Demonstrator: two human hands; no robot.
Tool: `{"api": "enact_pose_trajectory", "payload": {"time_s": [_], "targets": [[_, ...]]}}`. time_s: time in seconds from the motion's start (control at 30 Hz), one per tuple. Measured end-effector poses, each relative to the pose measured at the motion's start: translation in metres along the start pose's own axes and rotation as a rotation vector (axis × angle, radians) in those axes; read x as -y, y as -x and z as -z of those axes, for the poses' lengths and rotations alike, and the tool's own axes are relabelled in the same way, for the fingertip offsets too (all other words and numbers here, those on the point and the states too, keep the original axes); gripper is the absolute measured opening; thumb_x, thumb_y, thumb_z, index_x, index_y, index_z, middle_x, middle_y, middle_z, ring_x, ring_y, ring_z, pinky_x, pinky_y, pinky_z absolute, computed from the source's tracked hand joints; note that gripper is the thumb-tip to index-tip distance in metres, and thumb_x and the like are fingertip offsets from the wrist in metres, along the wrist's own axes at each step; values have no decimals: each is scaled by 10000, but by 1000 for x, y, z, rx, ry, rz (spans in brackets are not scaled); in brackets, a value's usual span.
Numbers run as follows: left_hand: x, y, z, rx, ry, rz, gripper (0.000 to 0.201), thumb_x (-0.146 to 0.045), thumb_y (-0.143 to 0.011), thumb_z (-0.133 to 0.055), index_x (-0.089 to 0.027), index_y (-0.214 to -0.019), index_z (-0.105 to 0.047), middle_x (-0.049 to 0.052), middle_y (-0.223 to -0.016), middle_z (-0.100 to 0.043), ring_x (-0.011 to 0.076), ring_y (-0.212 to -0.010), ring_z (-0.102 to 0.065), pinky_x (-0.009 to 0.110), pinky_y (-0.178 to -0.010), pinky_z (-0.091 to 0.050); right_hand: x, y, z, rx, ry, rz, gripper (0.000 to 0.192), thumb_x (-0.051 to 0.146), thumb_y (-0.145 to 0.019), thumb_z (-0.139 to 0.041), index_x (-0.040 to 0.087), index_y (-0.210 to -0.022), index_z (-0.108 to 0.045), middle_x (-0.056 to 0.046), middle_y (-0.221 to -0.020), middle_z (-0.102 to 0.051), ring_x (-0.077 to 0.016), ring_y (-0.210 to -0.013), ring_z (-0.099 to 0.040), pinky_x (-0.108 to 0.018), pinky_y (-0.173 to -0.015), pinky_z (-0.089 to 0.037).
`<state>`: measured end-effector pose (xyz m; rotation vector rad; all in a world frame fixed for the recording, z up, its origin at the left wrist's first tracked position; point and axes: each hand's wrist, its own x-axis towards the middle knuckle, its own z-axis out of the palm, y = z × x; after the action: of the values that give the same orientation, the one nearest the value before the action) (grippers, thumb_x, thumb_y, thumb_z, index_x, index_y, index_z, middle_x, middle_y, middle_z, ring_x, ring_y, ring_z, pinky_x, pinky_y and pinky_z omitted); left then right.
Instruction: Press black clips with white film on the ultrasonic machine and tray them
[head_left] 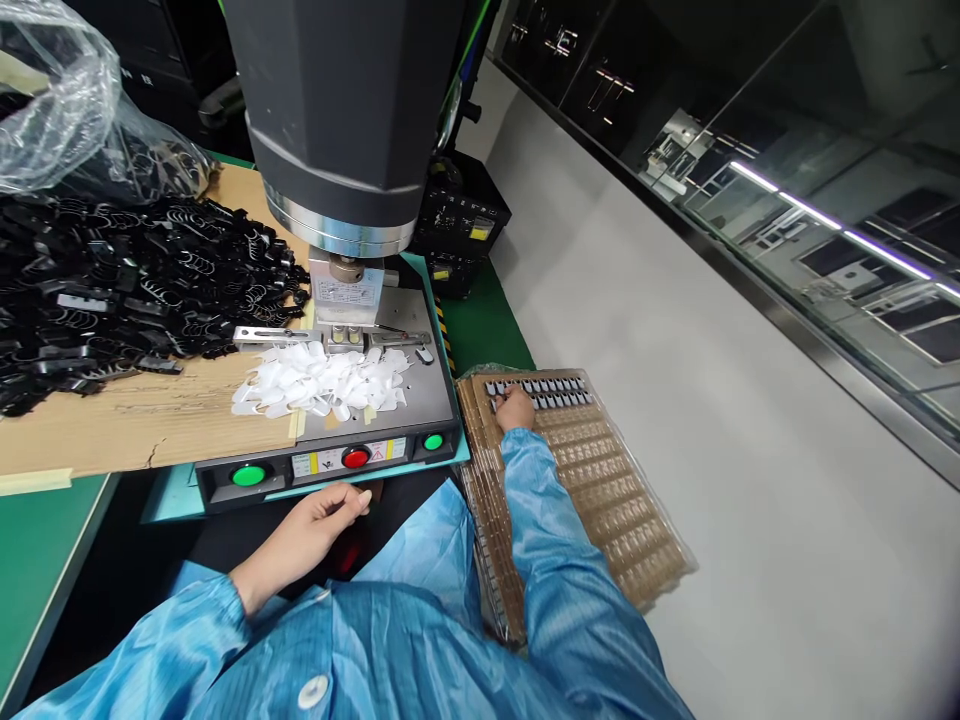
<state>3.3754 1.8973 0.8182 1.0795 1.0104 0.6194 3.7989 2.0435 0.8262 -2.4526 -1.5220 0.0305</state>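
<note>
My right hand (pixel 516 408) reaches over the clear plastic tray (pixel 611 480), its fingers bent together at the left end of the second row. Whatever lies between those fingertips is hidden. Small dark parts with pale faces (pixel 559 400) fill pockets in the top two rows. My left hand (pixel 319 525) hovers in front of the press base, thumb and fingers drawn together; I cannot make out anything in them. A pile of white plastic pieces (pixel 322 380) lies on the press plate (pixel 431 400), and one small dark part with a pale face (pixel 424 355) sits at its right.
The press head (pixel 337 120) stands above the metal fixture (pixel 346 335). Green buttons (pixel 248 475) flank a red one (pixel 356 457) on the front panel. Many black clip-like parts (pixel 135 290) are heaped on cardboard (pixel 195 410) at left. A grey wall (pixel 675 330) borders the right.
</note>
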Motion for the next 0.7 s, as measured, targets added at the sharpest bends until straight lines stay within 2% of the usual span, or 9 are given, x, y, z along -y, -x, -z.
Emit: {"api": "enact_pose_trajectory", "payload": {"time_s": [0.17,0.3,0.4,0.47,0.57,0.63,0.7], "targets": [[-1,-1,-1,-14,0,-22,495,-701,-903,-714,-212,-826,-718,54,-866,-717,215,-809,-633,316,-737,-518,2,0,2,3,-2,1,215,193,-960,-688,175,-1173,-706,-143,-1168,-768,-272,-1109,-712,-345,-956,-503],[-5,-1,-2,-7,-34,-65,490,-682,-949,-668,-207,-842,-721,33,-818,-673,196,-791,-592,320,-785,-491,5,-2,8,14,-15,3,211,191,-956,-687,160,-1163,-708,-166,-1160,-768,-300,-1107,-712,-372,-956,-505],[-12,-1,0,-34,-116,-133,476,-656,-975,-645,-208,-825,-707,41,-873,-682,203,-844,-609,332,-844,-480,15,-3,15,-4,-36,12,202,191,-946,-682,156,-1143,-711,-176,-1163,-759,-322,-1129,-696,-397,-979,-503],[-21,-1,3,-43,-195,-209,464,-626,-996,-627,-212,-796,-687,55,-932,-701,217,-912,-633,345,-905,-479,31,1,19,-52,-96,58,186,201,-947,-666,170,-1123,-713,-160,-1170,-749,-312,-1115,-686,-397,-988,-507],[-38,-2,13,-51,-330,-330,447,-572,-1037,-583,-221,-772,-667,64,-962,-711,226,-964,-648,351,-942,-481,71,22,26,-83,-277,230,199,225,-977,-611,184,-1143,-714,-126,-1165,-729,-265,-1015,-680,-371,-956,-532],[-50,-4,23,-117,-448,-403,405,-541,-1057,-561,-227,-836,-690,67,-997,-711,229,-986,-652,348,-938,-483,105,48,29,-40,-375,377,235,230,-1001,-578,193,-1182,-724,-119,-1179,-717,-253,-1013,-674,-363,-958,-545],[-61,-6,36,-250,-606,-450,357,-522,-1070,-544,-233,-951,-715,74,-1036,-700,238,-1010,-654,353,-933,-483,139,81,32,43,-397,519,258,235,-1020,-572,225,-1207,-749,-113,-1203,-711,-265,-1096,-660,-378,-1014,-540]]}}
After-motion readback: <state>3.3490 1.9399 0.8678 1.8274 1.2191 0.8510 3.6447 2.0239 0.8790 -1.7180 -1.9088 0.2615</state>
